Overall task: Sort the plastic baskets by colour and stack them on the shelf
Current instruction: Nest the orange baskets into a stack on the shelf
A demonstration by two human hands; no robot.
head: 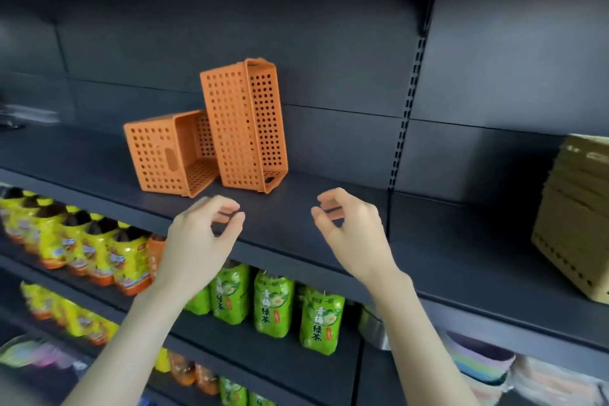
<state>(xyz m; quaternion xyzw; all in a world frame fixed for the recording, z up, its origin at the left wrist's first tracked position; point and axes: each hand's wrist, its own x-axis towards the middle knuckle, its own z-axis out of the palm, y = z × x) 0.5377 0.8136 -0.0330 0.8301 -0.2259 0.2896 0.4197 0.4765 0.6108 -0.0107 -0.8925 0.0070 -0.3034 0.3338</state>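
Observation:
Two orange perforated plastic baskets are on the dark shelf [296, 208]. One orange basket [164, 155] lies on its side with its opening facing right. The other orange basket [244, 125] stands on end and leans against it. My left hand [201, 241] hovers in front of the shelf edge, below the baskets, fingers loosely curled and holding nothing. My right hand [352, 227] hovers to the right at the same height, fingers also loosely curled and empty. A stack of olive-tan baskets [573, 208] sits at the far right of the same shelf.
Lower shelves hold yellow drink bottles [82, 241] on the left and green tea bottles [273, 303] in the middle. Pastel items [481, 362] sit at the lower right. A slotted upright post [405, 119] divides the shelf bays.

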